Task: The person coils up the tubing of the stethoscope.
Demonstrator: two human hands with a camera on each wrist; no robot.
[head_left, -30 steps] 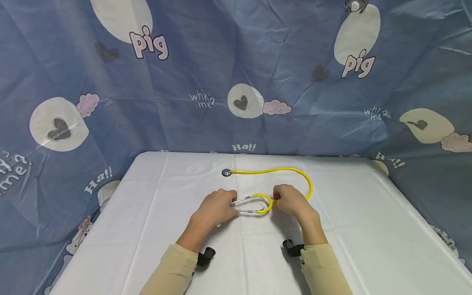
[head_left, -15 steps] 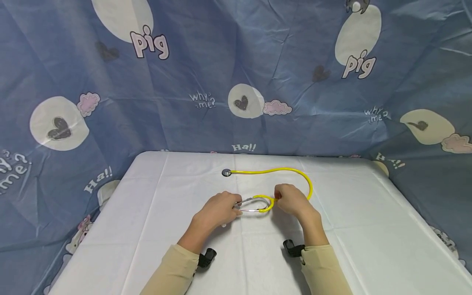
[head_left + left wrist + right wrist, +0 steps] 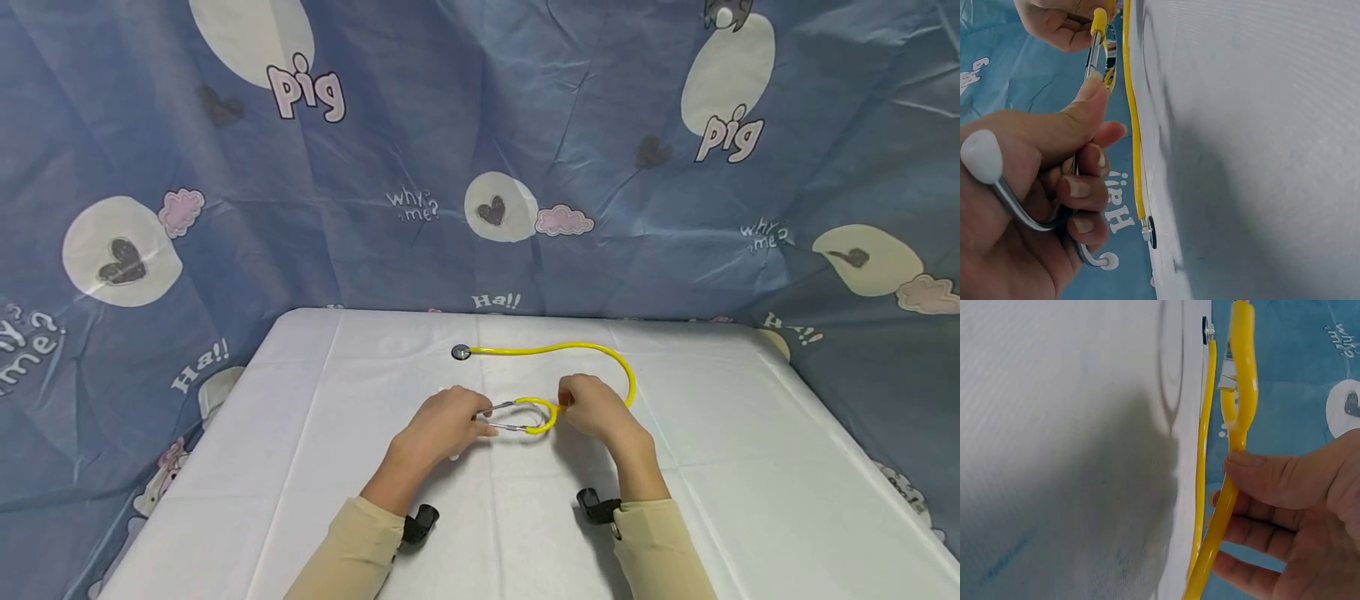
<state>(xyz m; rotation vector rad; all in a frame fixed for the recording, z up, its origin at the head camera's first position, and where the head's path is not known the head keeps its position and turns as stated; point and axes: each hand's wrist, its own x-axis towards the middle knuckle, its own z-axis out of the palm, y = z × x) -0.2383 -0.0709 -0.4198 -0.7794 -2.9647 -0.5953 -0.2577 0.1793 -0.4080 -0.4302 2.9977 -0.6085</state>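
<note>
A stethoscope with yellow tubing [image 3: 570,344] is held above the white table by both hands. Its metal ear tubes run into my left hand [image 3: 444,423], whose fingers curl round them; in the left wrist view a white ear tip [image 3: 982,156] pokes out beside the palm and a second ear tip [image 3: 1109,260] shows below the fingers. My right hand [image 3: 596,408] pinches the tube just behind the yellow fork [image 3: 1244,403], thumb on one side and fingers on the other. The dark round chestpiece [image 3: 461,352] lies on the table at the far side, the tubing curving back from it.
A white cloth covers the table [image 3: 375,350]. Behind it hangs a blue printed curtain [image 3: 420,258], which also drops down past the table's sides. Black wrist cameras sit at the left cuff [image 3: 422,523] and the right cuff [image 3: 597,506].
My left hand has shifted slightly to the right along the ear tubes, toward the fork. The right hand has hardly moved, and the chestpiece stays in place.
</note>
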